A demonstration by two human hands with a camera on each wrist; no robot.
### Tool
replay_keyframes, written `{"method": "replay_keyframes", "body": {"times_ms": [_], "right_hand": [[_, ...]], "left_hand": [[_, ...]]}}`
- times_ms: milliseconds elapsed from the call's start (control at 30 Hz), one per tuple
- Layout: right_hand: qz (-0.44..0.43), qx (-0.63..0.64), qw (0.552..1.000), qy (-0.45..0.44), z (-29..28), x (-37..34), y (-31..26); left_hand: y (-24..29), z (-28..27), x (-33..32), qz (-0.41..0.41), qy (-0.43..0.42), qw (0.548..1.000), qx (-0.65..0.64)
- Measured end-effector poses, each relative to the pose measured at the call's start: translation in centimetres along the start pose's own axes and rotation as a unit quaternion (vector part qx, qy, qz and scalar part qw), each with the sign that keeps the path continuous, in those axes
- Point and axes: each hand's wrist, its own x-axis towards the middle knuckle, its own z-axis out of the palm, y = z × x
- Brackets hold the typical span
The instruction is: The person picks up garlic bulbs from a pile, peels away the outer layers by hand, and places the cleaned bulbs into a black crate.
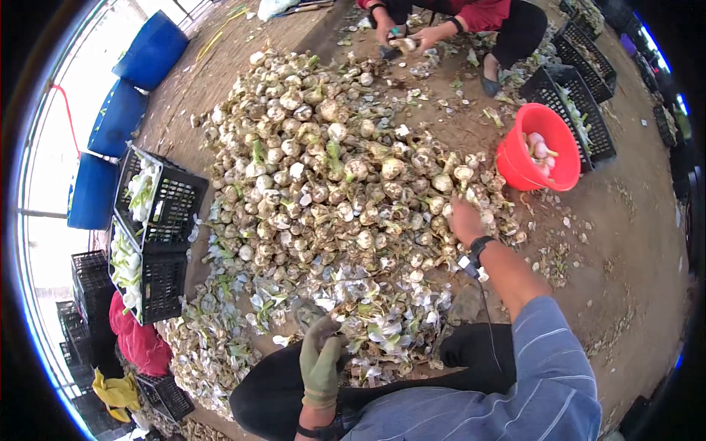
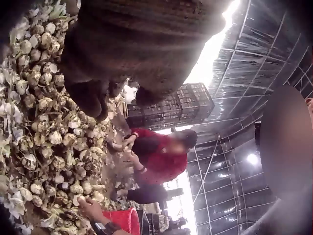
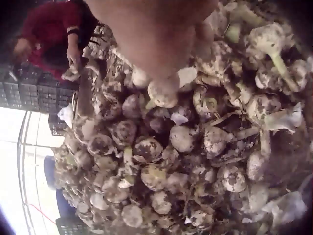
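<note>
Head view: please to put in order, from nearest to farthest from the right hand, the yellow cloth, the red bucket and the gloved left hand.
From the right hand:
1. Red bucket, just beyond, to its right.
2. Gloved left hand, near the knees.
3. Yellow cloth, far left.

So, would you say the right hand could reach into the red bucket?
Probably yes: the red bucket stands near the right hand, open-topped, with nothing tall between them.

A covered shed with a brown floor [image 1: 640,242] and dark sheeting [image 2: 259,68] on metal ribs [image 2: 235,50].
Head view: bright daylight [image 1: 45,250] at nine o'clock, blue barrels [image 1: 118,116] at ten. Left wrist view: glowing white light [image 2: 252,159] at four.
</note>
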Motion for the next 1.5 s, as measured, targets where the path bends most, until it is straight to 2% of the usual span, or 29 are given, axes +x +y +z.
{"method": "replay_keyframes", "body": {"times_ms": [67, 133, 200, 267, 333, 433, 533, 567, 600, 633, 667, 800, 833, 933, 1033, 1067, 1100, 1200, 1300, 1367, 1467, 1500], "right_hand": [[-0.071, 0.045, 0.996, -0.004, -0.8, -0.1, -0.1], [-0.055, 0.155, 0.982, -0.094, -6.5, -3.8, -6.4], [-0.218, 0.232, 0.943, -0.096, -8.7, -8.2, -10.5], [-0.281, 0.215, 0.925, -0.139, -12.8, -13.5, -15.7], [-0.327, 0.254, 0.894, -0.170, -14.2, -17.9, -18.5], [-0.404, 0.292, 0.865, -0.050, -11.5, -22.2, -20.4], [-0.332, 0.391, 0.850, -0.120, -12.6, -23.6, -20.7], [-0.241, 0.414, 0.865, -0.148, -13.0, -24.2, -21.0], [-0.228, 0.418, 0.866, -0.150, -13.3, -24.9, -21.3], [-0.215, 0.423, 0.867, -0.150, -13.6, -25.5, -21.5], [-0.202, 0.428, 0.868, -0.151, -13.8, -26.0, -21.7], [-0.193, 0.472, 0.855, -0.095, -9.6, -27.2, -21.3], [-0.181, 0.504, 0.839, -0.094, -8.1, -27.4, -21.4], [-0.121, 0.483, 0.865, -0.056, -5.3, -28.2, -21.4], [-0.139, 0.537, 0.831, -0.036, -4.1, -28.6, -22.1], [-0.148, 0.538, 0.829, -0.035, -3.7, -28.5, -22.0], [-0.157, 0.540, 0.826, -0.034, -3.1, -28.4, -21.9], [-0.177, 0.529, 0.829, -0.033, -2.0, -28.0, -21.8], [-0.147, 0.536, 0.830, -0.047, -3.8, -29.1, -23.1], [-0.109, 0.529, 0.836, -0.094, -4.7, -29.6, -23.3], [-0.184, 0.518, 0.830, -0.098, -5.4, -29.7, -22.9], [-0.154, 0.500, 0.839, -0.151, -7.3, -30.4, -23.1]], "left_hand": [[-0.6, 0.1, 0.3, 0.010, -0.018, 1.000, 0.014], [-0.1, 1.2, 0.3, 0.005, -0.047, 0.999, -0.010], [-0.5, 1.7, 0.2, 0.011, -0.071, 0.997, -0.018], [-0.7, 2.2, 0.1, -0.016, -0.097, 0.994, -0.044], [-0.4, 2.5, -0.2, -0.041, -0.155, 0.977, -0.137], [-1.1, 2.1, -1.2, -0.007, -0.145, 0.966, -0.213], [-0.8, 0.6, -2.1, 0.072, -0.163, 0.981, -0.082], [-0.8, 0.8, -2.6, 0.113, -0.170, 0.979, -0.026], [-0.9, 0.7, -3.0, 0.212, -0.142, 0.964, 0.072], [-0.9, 0.6, -3.3, 0.307, -0.110, 0.930, 0.168], [-1.0, 0.6, -3.6, 0.397, -0.075, 0.877, 0.259], [0.5, -0.2, -5.4, 0.419, -0.050, 0.847, 0.323], [0.4, -0.5, -5.4, 0.442, -0.054, 0.835, 0.323], [-0.1, -1.0, -5.6, 0.455, -0.024, 0.812, 0.364], [-0.3, -1.4, -5.9, 0.471, -0.008, 0.805, 0.361], [-0.4, -1.6, -5.8, 0.479, -0.007, 0.801, 0.358], [-0.4, -1.6, -6.0, 0.461, -0.014, 0.817, 0.346], [-0.1, -1.9, -6.5, 0.491, -0.002, 0.792, 0.363], [-0.2, -2.5, -6.5, 0.494, -0.010, 0.798, 0.346], [-0.5, -2.9, -6.4, 0.500, -0.013, 0.809, 0.310], [-0.5, -3.9, -6.6, 0.419, -0.083, 0.875, 0.227], [-0.6, -4.1, -6.6, 0.371, -0.119, 0.903, 0.183]]}}
